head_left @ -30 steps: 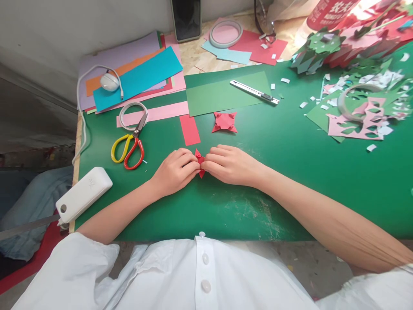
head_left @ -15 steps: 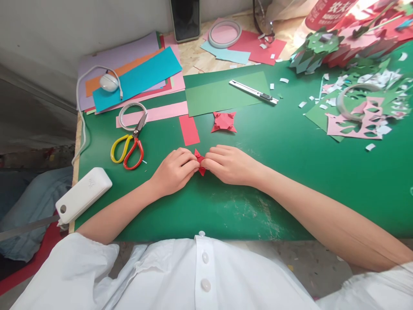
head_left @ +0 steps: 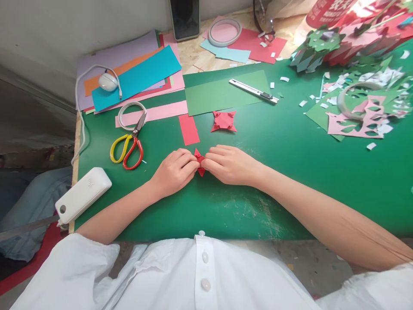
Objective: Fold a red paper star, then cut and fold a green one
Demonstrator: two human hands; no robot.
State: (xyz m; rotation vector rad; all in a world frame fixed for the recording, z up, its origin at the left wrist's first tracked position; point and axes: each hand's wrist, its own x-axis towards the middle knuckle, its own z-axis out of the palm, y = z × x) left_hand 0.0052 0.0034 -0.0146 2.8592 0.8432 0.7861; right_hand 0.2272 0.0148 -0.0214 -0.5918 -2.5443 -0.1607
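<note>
A small folded red paper piece (head_left: 199, 162) sits between my two hands on the green mat (head_left: 290, 163). My left hand (head_left: 176, 170) pinches its left side with curled fingers. My right hand (head_left: 229, 164) pinches its right side, fingers also curled. Most of the piece is hidden by my fingertips. Just beyond my hands lie a finished red folded square (head_left: 223, 121) and a red paper strip (head_left: 189, 129).
Yellow-and-red scissors (head_left: 127, 147) and a tape ring (head_left: 130, 115) lie at the left. A white device (head_left: 83, 194) sits at the mat's left corner. A utility knife (head_left: 254, 91) rests on green paper. Coloured sheets (head_left: 135, 73) are stacked behind; paper cuttings (head_left: 358, 107) fill the right.
</note>
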